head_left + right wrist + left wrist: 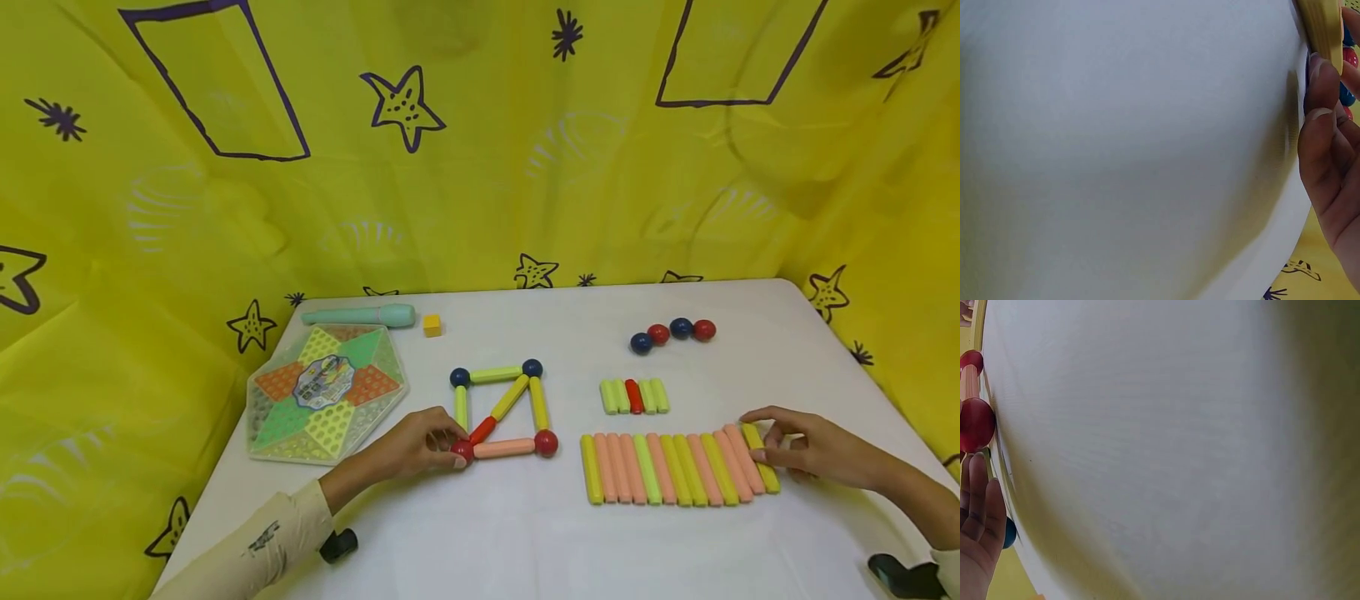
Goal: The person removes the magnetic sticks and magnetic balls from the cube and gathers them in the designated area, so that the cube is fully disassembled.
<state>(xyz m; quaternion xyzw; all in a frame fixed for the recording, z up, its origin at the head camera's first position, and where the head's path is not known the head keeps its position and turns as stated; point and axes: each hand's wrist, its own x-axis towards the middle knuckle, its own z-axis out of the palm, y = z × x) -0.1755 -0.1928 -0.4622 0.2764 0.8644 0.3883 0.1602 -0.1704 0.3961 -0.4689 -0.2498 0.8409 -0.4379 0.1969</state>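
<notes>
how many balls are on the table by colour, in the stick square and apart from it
Red balls in the stick square: 2
Blue balls in the stick square: 2
Other red balls, apart from it: 2
Other blue balls, apart from it: 2
Total: 8

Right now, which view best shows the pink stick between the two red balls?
Head: the pink stick shows lengthwise between both red balls. Left wrist shows it foreshortened at the picture's left edge, between the same balls; right wrist doesn't show it.
</notes>
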